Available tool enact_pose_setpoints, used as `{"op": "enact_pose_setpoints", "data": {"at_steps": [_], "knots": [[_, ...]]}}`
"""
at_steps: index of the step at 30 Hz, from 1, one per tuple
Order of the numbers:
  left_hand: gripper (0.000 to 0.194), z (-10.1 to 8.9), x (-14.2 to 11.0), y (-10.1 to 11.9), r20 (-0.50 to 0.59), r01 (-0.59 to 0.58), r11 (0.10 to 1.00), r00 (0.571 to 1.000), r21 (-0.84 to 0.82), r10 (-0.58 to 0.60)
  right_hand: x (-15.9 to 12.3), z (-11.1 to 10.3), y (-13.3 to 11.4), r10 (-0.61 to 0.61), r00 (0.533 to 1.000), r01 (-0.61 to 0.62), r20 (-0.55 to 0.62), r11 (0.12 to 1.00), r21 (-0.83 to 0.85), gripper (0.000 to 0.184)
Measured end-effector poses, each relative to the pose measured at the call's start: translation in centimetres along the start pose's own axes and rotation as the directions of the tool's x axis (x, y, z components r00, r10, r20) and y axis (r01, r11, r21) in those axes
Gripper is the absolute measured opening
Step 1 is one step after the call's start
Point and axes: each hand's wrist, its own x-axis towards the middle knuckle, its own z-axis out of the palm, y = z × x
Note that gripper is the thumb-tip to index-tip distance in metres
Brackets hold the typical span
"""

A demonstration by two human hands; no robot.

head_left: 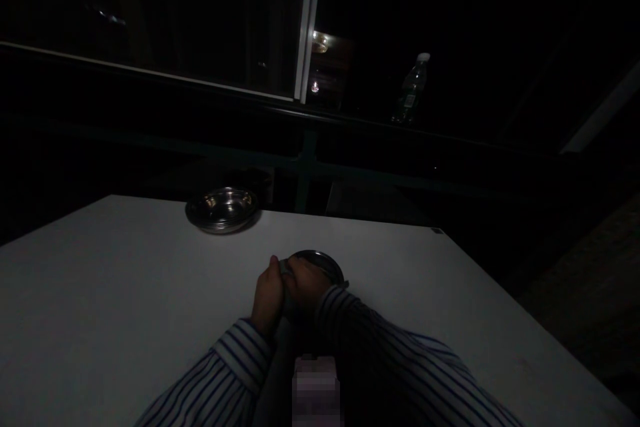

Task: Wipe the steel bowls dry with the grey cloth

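Near the front of the white table, a round metal dish (320,255) shows only part of its shiny rim, since my hands and sleeve cover the rest. My left hand (268,293) is closed, thumb up, on a grey piece that looks like cloth (289,303), at the dish's left side. Bent over the dish, my right hand (306,282) has its fingers curled against the same grey piece, close to my left hand. Darkness hides the fingertips and the inside of the dish.
A stack of shallow metal bowls (223,210) stands at the back edge of the white table (130,293). Beyond the table, a clear plastic bottle (413,90) with a white cap stands on a dark ledge by the window frame (307,20). The surroundings are very dark.
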Motion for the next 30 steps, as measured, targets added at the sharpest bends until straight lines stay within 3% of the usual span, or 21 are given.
{"op": "enact_pose_setpoints", "data": {"at_steps": [4,9,14,30], "knots": [[0.053,0.0,0.1,-0.1,0.054,-0.052,0.998,0.997,-0.035,0.054,-0.4,0.2,-0.1,-0.034,0.999,0.035,0.017,0.999,-0.016,0.018],[0.056,0.3,0.3,-0.6,-0.003,0.003,0.999,1.0,-0.043,-0.003,1.0,-0.2,-0.1,-0.002,1.0,0.002,-0.004,0.998,-0.063,0.02],[0.059,0.4,0.4,-1.1,0.014,-0.028,0.986,0.999,-0.164,0.03,2.7,-0.2,-0.2,0.039,0.999,-0.04,-0.007,0.993,-0.111,0.025],[0.059,0.4,0.8,-1.4,-0.05,-0.061,0.987,0.997,-0.151,0.054,4.0,-1.0,-0.3,0.08,0.997,-0.076,0.008,0.974,-0.215,0.028]]}}
